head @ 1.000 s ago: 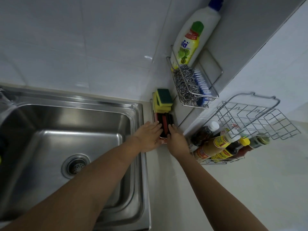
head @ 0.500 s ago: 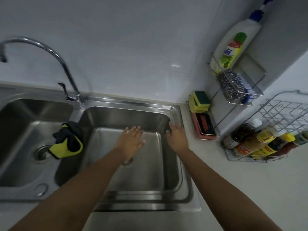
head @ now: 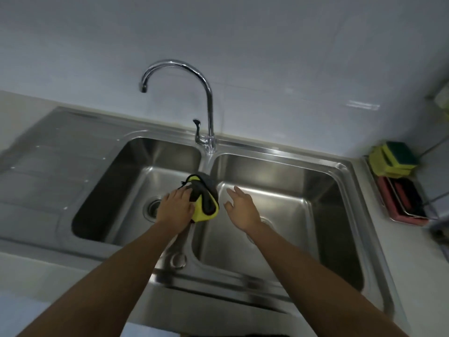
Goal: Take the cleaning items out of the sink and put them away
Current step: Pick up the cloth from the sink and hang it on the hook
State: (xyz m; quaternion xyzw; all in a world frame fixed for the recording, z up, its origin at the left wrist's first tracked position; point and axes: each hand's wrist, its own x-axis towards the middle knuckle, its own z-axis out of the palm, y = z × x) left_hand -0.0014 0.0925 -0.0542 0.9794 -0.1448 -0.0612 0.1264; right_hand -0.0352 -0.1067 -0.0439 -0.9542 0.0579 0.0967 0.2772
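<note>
Gripped by left hand [head: 175, 207] on the sink divider [head: 185, 235]: yellow-and-grey cleaning cloth [head: 203, 200], long axis twelve-to-six. Hovered at three o'clock, spread and empty: right hand [head: 243, 208].

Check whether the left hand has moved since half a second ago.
Yes. The left hand went from over the right basin, leftward to the yellow-and-grey cloth on the sink divider.

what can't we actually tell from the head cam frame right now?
- Grip: left hand covers part of the yellow-and-dark cloth on the sink divider; whether its fingers have closed on it is hidden.
- Left basin drain: partly behind that hand.
- Right basin drain: mostly behind the right hand, which is open and empty.
- Pink tray contents: dark and blurred.
- Wall racks at the right: cut off by the frame edge.
</note>
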